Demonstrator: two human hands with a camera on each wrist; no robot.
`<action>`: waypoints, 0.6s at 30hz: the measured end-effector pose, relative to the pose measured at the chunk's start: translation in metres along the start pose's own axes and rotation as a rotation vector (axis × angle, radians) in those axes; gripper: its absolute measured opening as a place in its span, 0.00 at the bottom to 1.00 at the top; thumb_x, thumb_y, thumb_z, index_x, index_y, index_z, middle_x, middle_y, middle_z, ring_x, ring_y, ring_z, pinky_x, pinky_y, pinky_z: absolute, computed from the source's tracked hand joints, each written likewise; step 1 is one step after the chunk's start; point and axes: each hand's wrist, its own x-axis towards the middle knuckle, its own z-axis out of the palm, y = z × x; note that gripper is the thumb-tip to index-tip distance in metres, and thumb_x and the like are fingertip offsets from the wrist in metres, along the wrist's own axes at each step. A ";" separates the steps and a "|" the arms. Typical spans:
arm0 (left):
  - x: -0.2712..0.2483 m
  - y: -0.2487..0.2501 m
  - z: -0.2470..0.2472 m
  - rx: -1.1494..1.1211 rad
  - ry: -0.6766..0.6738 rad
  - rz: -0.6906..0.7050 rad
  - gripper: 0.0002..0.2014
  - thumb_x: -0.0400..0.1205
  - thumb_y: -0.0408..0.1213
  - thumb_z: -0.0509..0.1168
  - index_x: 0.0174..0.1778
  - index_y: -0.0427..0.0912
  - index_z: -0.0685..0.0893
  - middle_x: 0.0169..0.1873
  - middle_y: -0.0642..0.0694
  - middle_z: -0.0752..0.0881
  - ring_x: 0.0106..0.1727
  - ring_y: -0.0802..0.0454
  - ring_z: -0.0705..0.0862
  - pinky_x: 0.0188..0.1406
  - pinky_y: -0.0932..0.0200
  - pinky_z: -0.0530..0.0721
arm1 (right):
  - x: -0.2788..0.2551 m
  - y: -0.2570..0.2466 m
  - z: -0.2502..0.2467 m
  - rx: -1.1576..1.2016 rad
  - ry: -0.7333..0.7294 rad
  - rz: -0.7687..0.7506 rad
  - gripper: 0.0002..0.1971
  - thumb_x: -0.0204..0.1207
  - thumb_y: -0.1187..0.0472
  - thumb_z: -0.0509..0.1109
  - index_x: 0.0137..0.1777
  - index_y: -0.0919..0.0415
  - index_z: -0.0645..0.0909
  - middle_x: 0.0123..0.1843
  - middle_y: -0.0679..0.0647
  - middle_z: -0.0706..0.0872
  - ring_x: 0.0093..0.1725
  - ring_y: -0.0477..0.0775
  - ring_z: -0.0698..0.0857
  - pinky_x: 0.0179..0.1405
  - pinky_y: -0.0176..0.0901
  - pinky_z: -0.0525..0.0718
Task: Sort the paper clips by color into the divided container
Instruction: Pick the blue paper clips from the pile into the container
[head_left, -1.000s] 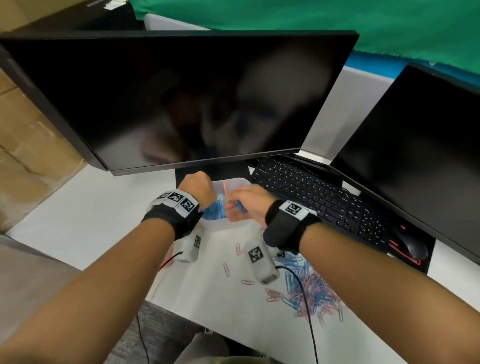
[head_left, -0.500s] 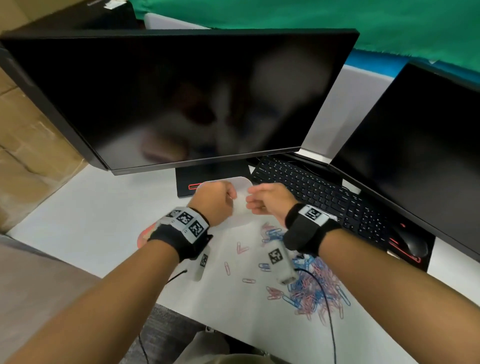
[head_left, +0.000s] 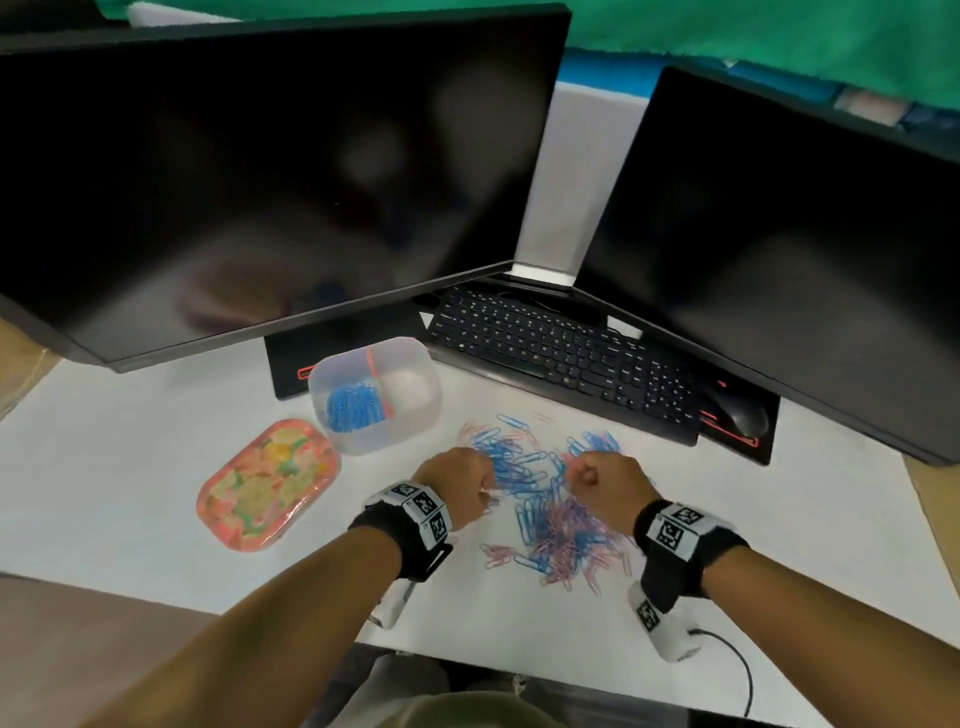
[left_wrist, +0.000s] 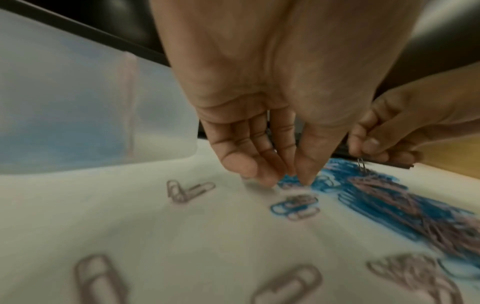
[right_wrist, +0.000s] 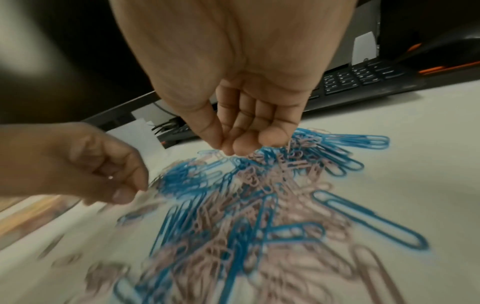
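Mixed blue and pink paper clips (head_left: 550, 519) heaped on the surface, container (head_left: 375, 395) at 10 o'clock with blue in one half. Left hand (left_wrist: 262, 156) pinching at the heap's edge; right hand (right_wrist: 249, 131) fingers bunched on clips. Clips look light, stiff, slick and tangle-prone: pinch one loop end.

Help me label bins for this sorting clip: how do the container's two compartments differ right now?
The left compartment holds a heap of blue paper clips; the right compartment shows none, only a pale bare floor. The left compartment lies nearer the patterned lid, the right compartment nearer the keyboard. Both sit in one translucent container, split by a pink divider, uncovered.
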 end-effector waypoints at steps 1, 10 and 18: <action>0.001 0.001 0.005 0.015 -0.006 -0.005 0.09 0.79 0.41 0.65 0.52 0.45 0.84 0.55 0.46 0.84 0.56 0.44 0.83 0.56 0.53 0.82 | -0.004 0.003 0.004 0.003 -0.015 -0.019 0.11 0.76 0.66 0.63 0.35 0.57 0.82 0.35 0.53 0.87 0.35 0.50 0.83 0.31 0.24 0.75; 0.000 0.005 0.014 0.018 0.047 -0.055 0.05 0.80 0.41 0.65 0.47 0.46 0.85 0.51 0.47 0.86 0.52 0.45 0.84 0.55 0.53 0.84 | -0.021 0.004 0.042 -0.241 -0.010 -0.102 0.10 0.74 0.48 0.68 0.41 0.54 0.79 0.40 0.49 0.82 0.40 0.52 0.81 0.39 0.43 0.81; -0.007 -0.002 0.000 -0.194 0.141 -0.133 0.04 0.78 0.38 0.67 0.43 0.47 0.88 0.45 0.49 0.88 0.48 0.50 0.85 0.50 0.61 0.82 | 0.001 -0.011 0.050 -0.212 0.061 0.011 0.10 0.75 0.59 0.67 0.36 0.64 0.83 0.34 0.56 0.86 0.35 0.57 0.86 0.32 0.41 0.83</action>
